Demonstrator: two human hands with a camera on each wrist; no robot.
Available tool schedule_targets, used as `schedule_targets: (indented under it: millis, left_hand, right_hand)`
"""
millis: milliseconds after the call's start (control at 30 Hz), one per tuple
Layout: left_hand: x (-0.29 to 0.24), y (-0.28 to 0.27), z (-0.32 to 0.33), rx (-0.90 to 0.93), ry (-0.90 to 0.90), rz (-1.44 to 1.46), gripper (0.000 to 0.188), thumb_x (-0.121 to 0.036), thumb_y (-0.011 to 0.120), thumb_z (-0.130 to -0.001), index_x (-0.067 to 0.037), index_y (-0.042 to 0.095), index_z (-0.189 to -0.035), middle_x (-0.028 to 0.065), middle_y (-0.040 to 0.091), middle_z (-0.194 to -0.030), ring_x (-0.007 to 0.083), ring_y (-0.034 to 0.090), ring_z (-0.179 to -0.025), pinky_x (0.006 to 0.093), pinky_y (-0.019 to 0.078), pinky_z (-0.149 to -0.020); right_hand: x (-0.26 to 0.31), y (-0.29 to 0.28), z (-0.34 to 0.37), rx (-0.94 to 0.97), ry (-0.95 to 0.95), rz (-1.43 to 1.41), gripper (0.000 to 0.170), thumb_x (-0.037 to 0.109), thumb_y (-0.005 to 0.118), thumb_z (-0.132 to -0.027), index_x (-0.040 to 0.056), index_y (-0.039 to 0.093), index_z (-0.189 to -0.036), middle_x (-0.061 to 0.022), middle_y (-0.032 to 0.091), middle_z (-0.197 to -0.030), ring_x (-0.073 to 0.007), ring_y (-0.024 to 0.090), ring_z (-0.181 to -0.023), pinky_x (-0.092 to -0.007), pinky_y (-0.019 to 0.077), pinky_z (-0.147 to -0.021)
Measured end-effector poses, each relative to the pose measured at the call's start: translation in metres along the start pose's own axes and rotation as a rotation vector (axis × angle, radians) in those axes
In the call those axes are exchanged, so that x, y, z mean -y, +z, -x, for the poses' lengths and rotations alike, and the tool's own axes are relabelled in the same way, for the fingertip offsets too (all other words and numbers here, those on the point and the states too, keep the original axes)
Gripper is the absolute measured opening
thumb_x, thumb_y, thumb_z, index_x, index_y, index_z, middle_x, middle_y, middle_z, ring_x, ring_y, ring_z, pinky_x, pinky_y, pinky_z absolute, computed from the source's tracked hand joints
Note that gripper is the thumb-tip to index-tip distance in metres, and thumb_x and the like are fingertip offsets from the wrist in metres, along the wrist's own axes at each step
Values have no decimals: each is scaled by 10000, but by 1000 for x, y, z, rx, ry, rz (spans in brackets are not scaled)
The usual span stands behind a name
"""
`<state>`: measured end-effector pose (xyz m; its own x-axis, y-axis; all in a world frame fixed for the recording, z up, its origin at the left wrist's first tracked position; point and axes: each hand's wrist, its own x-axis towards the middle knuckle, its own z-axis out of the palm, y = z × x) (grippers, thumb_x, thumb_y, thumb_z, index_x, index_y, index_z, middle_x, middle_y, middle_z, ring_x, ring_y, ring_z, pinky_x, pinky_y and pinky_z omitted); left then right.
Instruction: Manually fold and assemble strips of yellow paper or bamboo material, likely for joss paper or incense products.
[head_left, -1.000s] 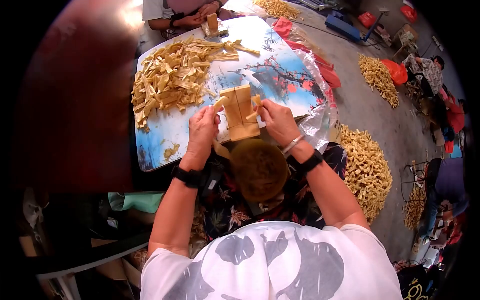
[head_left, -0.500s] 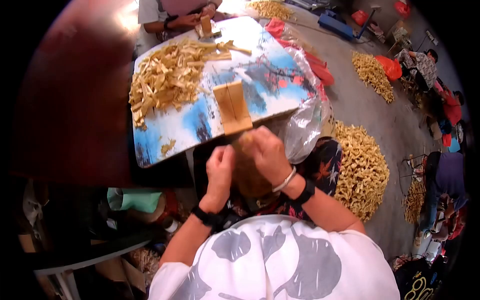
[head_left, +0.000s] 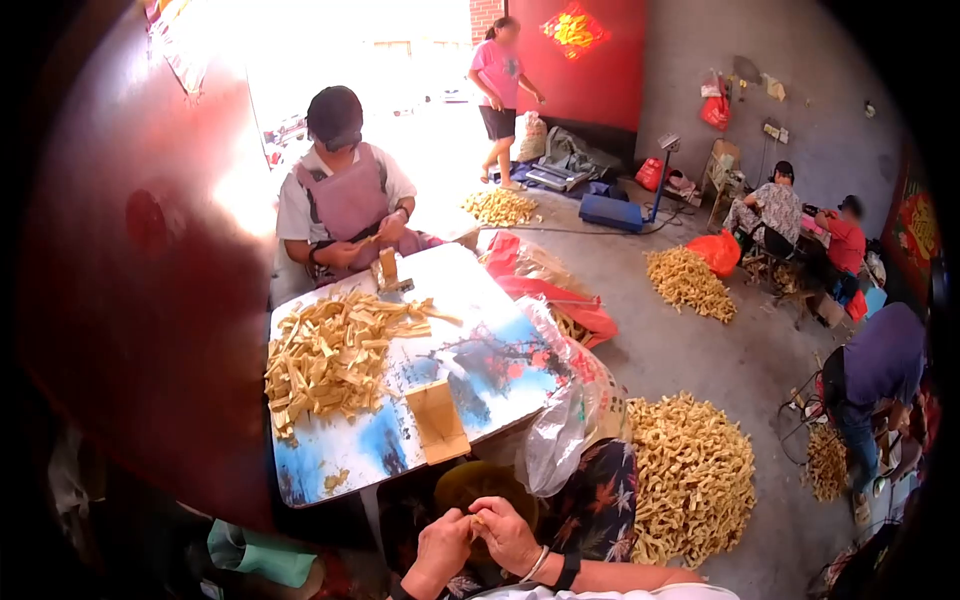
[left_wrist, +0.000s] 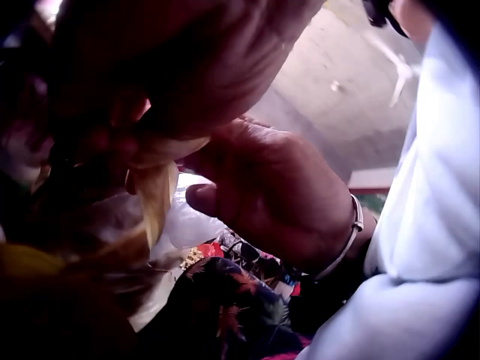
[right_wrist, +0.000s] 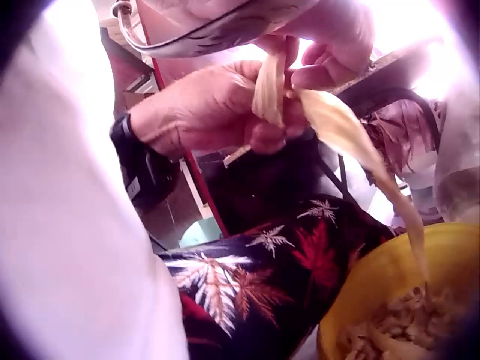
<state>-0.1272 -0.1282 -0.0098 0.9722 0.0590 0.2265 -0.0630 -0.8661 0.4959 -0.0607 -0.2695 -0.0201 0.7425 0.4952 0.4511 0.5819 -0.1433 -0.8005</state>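
My left hand [head_left: 443, 548] and right hand [head_left: 507, 540] are close together above my lap, just in front of the table's near edge. Between them they pinch a pale yellow flat strip [right_wrist: 341, 131], bent or looped at the fingers. In the right wrist view its long tail hangs toward a yellow bucket [right_wrist: 442, 251] holding small yellow pieces [right_wrist: 405, 326]. An L-shaped wooden block [head_left: 437, 423] stands at the table edge beyond my hands. Dark shadow hides much of the fingers in the left wrist view.
On the painted table [head_left: 490, 310] lies a heap of yellow strips [head_left: 330, 360]. A person [head_left: 350, 200] sits across it beside another wooden block [head_left: 388, 270]. Clear plastic [head_left: 555, 440] drapes off the right edge. A big pile of knotted pieces [head_left: 695, 480] sits on the floor.
Both hands have drawn back from the wooden block toward my lap and come together on the strip. The head view has tilted up, showing more of the room.
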Motion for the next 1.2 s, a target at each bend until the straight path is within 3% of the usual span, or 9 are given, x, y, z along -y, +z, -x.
schedule_targets:
  millis: [67, 233, 333, 600, 733, 867, 933, 1000, 1200]
  left_hand:
    - [-9, -6, -3, -65, 106, -47, 197, -1, 637, -761, -65, 678, -943, 104, 578, -765, 286, 617, -720, 381, 519, -627]
    - [-28, -13, -8, -204, 200, -79, 208, 6, 625, -765, -41, 636, -967, 108, 580, -773, 286, 617, -743, 370, 517, -627]
    - [-33, -12, -7, -263, 123, -33, 220, 16, 622, -772, -43, 626, -984, 121, 579, -789, 313, 612, -743, 392, 518, -631]
    - [-15, 0, -10, -324, -98, 250, 105, 28, 617, -802, -19, 635, -894, 170, 569, -849, 356, 606, -746, 405, 509, -647]
    - [-8, -4, -8, -257, -101, 350, 119, 41, 605, -799, -11, 623, -905, 168, 573, -857, 337, 607, -745, 380, 505, -652]
    - [2, 9, -7, -342, -151, 358, 115, 32, 621, -805, -5, 602, -913, 154, 597, -823, 295, 614, -696, 352, 502, -633]
    - [9, 12, -4, -276, -416, 633, 55, -38, 641, -900, -21, 592, -917, 55, 638, -748, 111, 588, -591, 246, 484, -541]
    - [5, 6, -1, -234, -526, 1055, 71, -56, 642, -900, -2, 595, -898, 62, 630, -725, 118, 590, -572, 245, 475, -521]
    - [-3, 9, 2, -262, -433, 1169, 16, -31, 610, -941, -24, 598, -948, 13, 600, -698, 53, 532, -576, 203, 419, -494]
  right_hand:
    - [-8, 8, 0, -138, 5, -83, 160, 151, 566, -964, 4, 628, -977, -115, 603, -830, -280, 635, -716, -338, 523, -676]
    - [-36, 16, -2, 185, 1011, -805, 166, 209, 525, -1010, 64, 606, -1002, -2, 608, -775, -102, 552, -585, -216, 449, -518]
    - [-50, 23, 0, 197, 660, -404, 152, 198, 559, -997, 57, 615, -991, 1, 608, -784, -73, 543, -633, -212, 457, -537]
    - [-33, 2, -15, 310, 388, -196, 242, 225, 595, -979, 3, 647, -1059, 6, 611, -934, -142, 591, -889, -255, 486, -809]
    - [-48, 5, -7, 499, 925, -1027, 237, 311, 560, -991, 114, 634, -1101, 26, 607, -933, -104, 599, -896, -279, 488, -816]
    - [-31, -7, -17, 614, 885, -1012, 218, 309, 520, -1015, 131, 600, -1112, 109, 593, -931, -66, 582, -869, -262, 510, -780]
    - [-32, -8, -19, 571, 763, -776, 213, 251, 523, -1022, 80, 580, -1135, 15, 629, -1001, -61, 616, -920, -239, 550, -761]
    - [-28, -5, -23, 483, 610, -465, 196, 237, 514, -1025, 71, 575, -1109, -3, 649, -988, -70, 648, -878, -233, 566, -689]
    - [-14, 0, -22, 436, 452, -370, 195, 256, 528, -1012, 62, 536, -1021, -48, 649, -716, -128, 638, -591, -267, 515, -516]
